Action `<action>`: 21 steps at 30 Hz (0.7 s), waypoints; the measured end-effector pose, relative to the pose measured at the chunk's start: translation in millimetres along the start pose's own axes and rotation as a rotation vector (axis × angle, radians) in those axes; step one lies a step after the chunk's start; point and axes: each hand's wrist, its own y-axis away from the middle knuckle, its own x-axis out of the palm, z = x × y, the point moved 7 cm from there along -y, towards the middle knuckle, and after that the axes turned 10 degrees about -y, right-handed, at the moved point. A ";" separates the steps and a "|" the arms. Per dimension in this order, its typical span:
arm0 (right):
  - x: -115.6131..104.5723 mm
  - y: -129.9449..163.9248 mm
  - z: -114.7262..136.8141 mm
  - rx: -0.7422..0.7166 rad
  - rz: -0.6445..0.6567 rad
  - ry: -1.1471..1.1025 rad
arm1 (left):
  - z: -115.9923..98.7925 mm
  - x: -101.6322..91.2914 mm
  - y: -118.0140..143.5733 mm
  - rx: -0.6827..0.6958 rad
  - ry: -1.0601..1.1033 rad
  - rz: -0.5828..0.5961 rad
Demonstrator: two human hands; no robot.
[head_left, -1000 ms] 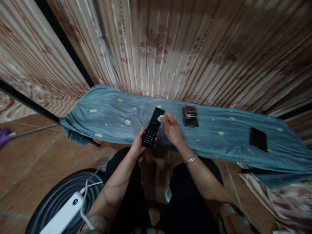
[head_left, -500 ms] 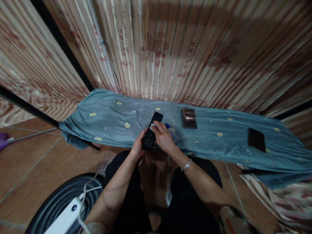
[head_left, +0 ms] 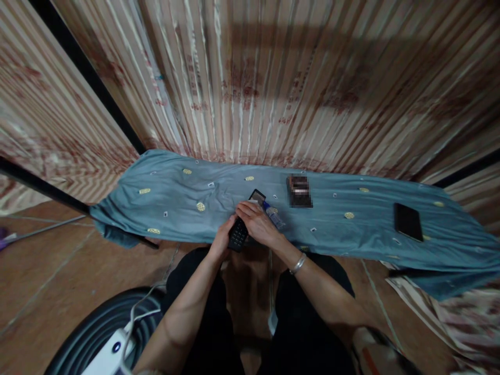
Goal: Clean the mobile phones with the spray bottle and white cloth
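Seated at the cloth-draped table (head_left: 175, 192), I grip the keypad phone (head_left: 239, 233) in my left hand (head_left: 222, 244), fingers curled around its near end. My right hand (head_left: 258, 225) covers its upper half, fingers pressed together, seemingly on a wipe. A small bottle (head_left: 274, 216) lies just right; two other phones (head_left: 299, 190) (head_left: 408, 221) lie untouched farther right.

- The keypad phone (head_left: 242, 225) is black with small pale keys.
- The cloth (head_left: 351, 229) is blue-grey with little yellow round spots and tiny white squares.
- The flat phone (head_left: 408, 221) far to the right is plain black.
- The little bottle (head_left: 274, 216) is see-through with a blue top.
- The curtain (head_left: 250, 88) has cream and brown stripes with red marks.
- The bracelet (head_left: 298, 264) is silver.
- The floor (head_left: 47, 281) is brown.
- The trousers (head_left: 304, 333) are black.
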 end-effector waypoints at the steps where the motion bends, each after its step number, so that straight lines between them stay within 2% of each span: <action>1: -3.1 -0.4 -2.1 0.000 -0.005 0.011 | 0.0 -2.1 -1.0 0.008 -0.016 -0.007; 6: -26.9 -1.4 -29.4 0.077 -0.087 0.046 | -0.8 -4.7 -0.2 -0.017 -0.078 0.024; 10: -41.4 -1.9 -57.6 0.175 -0.188 -0.071 | -3.4 -0.8 5.1 -0.049 -0.070 0.051; 13: -46.2 -3.4 -75.7 0.240 -0.261 -0.279 | -5.9 3.0 8.7 -0.062 -0.027 0.072; 17: -50.7 -3.1 -100.0 0.399 -0.431 -0.602 | -10.4 7.3 13.5 -0.085 0.058 0.112; 21: -38.6 -2.5 -107.7 0.547 -0.555 -1.038 | -14.5 6.5 15.7 -0.107 0.172 0.076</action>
